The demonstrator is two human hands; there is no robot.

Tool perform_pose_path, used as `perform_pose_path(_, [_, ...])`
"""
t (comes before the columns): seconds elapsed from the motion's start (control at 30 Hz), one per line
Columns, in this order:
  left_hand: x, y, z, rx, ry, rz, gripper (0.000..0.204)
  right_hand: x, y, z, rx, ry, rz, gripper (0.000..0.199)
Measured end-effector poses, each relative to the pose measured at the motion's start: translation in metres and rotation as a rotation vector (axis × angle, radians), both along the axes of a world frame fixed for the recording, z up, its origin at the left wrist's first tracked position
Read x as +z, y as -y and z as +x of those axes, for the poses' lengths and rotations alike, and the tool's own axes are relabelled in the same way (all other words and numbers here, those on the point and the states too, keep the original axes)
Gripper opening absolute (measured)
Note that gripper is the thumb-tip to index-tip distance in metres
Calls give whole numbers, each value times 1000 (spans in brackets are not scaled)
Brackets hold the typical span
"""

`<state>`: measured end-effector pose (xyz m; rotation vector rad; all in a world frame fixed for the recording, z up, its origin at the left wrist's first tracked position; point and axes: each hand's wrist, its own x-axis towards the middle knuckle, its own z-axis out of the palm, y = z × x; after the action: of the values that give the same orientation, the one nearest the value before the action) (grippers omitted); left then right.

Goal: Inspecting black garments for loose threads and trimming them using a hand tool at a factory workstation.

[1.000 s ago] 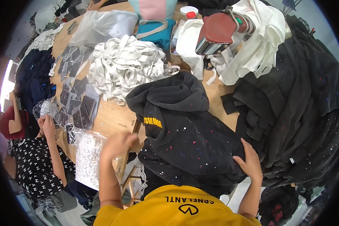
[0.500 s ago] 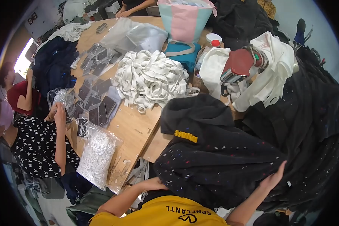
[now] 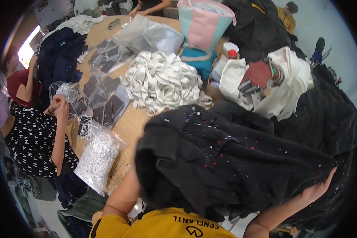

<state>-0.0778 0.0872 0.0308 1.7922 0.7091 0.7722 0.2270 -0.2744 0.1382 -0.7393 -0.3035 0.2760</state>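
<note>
A large black garment (image 3: 226, 154), speckled with white, red and blue, spreads in front of me, partly over the table edge. At its right end my right hand (image 3: 317, 190) is closed on the cloth and pulls it taut; some of its fingers are hidden behind the fabric. My left forearm goes up under the garment's left side, where folds cover my left hand. Beyond the garment lies a heap of white elastic bands or straps (image 3: 162, 83). A red and black device (image 3: 258, 77) lies on white cloth to the right.
On the wooden table (image 3: 125, 129) are clear bags of white pieces (image 3: 99, 158), dark flat packets (image 3: 107, 109) and a pink and mint tote (image 3: 204, 25). Dark cloth (image 3: 321, 111) is piled at right. A person (image 3: 37, 139) handles small things at left; others sit farther off.
The garment has been raised and spread leftward, and its yellow gathered patch is out of sight. My left hand has gone up beneath the cloth; my right has shifted right, still gripping its end.
</note>
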Motion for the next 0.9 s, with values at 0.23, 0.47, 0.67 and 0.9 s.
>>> perform_pose_path(0.23, [18,-75,-44,-20,565,-830,60,14,-54,-57,130,736,-1056,40])
perform_pose_path(0.47, [-52,-35,-93,32,-192,-433,54,-62,-54,-33,134,586,-1552,18])
perform_pose_path(0.67, [-47,-8,-58,195,-295,94,52,-171,-48,-96,363,605,-1868,59])
perform_pose_path(0.9, [-17,30,26,-676,-444,569,58,-189,-43,-113,524,376,-1334,46])
